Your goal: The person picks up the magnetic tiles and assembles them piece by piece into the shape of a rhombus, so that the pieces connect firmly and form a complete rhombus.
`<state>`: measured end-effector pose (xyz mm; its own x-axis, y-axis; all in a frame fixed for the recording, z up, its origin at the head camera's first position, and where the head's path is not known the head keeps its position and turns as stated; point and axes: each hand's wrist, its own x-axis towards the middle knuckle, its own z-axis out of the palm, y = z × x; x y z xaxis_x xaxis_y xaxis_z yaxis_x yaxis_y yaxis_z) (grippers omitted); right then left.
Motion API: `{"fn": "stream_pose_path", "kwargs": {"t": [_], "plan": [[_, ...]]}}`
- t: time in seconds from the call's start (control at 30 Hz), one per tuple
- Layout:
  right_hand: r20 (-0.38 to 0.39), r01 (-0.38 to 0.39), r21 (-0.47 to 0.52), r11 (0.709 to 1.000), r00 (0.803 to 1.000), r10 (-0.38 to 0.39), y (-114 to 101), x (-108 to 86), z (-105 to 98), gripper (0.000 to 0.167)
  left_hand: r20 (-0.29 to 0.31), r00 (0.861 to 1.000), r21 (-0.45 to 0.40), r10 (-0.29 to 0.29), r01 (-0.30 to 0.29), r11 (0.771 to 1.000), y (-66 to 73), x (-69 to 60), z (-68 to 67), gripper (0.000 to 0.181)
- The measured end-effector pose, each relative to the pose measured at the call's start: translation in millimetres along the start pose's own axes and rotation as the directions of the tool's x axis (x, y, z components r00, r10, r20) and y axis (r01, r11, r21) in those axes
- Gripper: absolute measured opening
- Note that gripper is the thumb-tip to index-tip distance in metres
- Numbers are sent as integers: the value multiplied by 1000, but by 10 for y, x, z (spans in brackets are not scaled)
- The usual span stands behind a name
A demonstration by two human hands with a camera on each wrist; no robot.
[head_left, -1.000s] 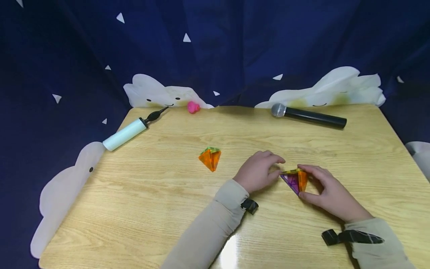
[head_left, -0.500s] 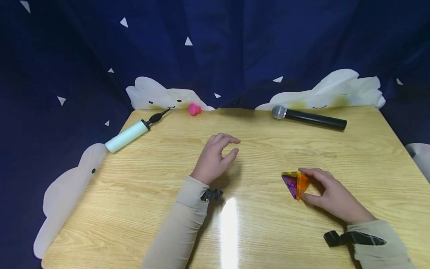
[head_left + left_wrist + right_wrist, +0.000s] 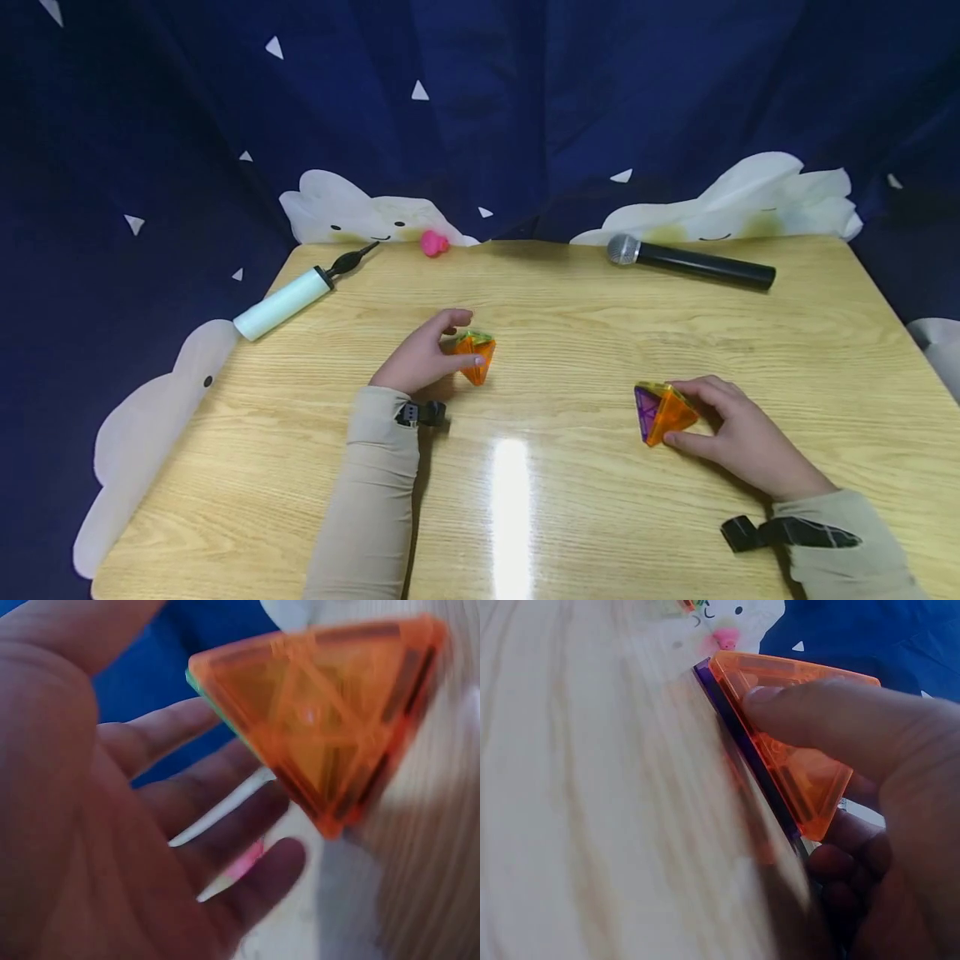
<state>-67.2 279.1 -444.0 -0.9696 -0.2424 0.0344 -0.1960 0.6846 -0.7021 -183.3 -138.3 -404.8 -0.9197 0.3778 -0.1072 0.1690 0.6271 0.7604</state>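
Left of centre, my left hand (image 3: 422, 357) is around a small pyramid of translucent magnetic tiles (image 3: 483, 353), orange with a green edge. In the left wrist view its fingers (image 3: 187, 796) are spread beside the orange face (image 3: 319, 712), and no firm grip shows. To the right, my right hand (image 3: 746, 433) holds a second magnetic tile pyramid (image 3: 671, 414) with orange, purple and yellow sides, on the table. In the right wrist view the thumb (image 3: 810, 712) presses its orange face (image 3: 810, 776), while the other fingers are behind, partly hidden.
On the wooden table (image 3: 570, 517), a pale blue hand pump (image 3: 285, 304) lies at the back left. A pink toy (image 3: 433, 243) is at the far edge, and a black microphone (image 3: 693, 262) at the back right. A dark blue curtain (image 3: 525, 108) with white cloud cutouts surrounds the table.
My left hand has left the right-hand pyramid and travelled left to the orange and green one. My right hand stays nearly in place, its pyramid turned slightly.
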Motion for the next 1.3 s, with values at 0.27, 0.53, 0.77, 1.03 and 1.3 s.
{"fn": "stream_pose_path", "kwargs": {"t": [0.27,0.53,0.77,1.03,1.3], "plan": [[12,-5,-60,998,1000,6,15,14,13,63,74,995,90,-71,65,994,-101,5,29,65],[4,-4,-110,994,1000,4,-22,68,48,66,89,994,161,-63,48,986,-107,24,121,61],[-56,-21,-158,987,998,12,-25,93,60,56,89,993,199,-77,58,978,-67,38,159,56],[-205,-17,-191,981,979,-22,-2,74,72,3,84,994,186,-74,57,981,-28,33,165,50],[-236,-5,-159,987,971,-33,-15,84,113,5,63,997,189,-32,19,982,6,77,253,45]]}}
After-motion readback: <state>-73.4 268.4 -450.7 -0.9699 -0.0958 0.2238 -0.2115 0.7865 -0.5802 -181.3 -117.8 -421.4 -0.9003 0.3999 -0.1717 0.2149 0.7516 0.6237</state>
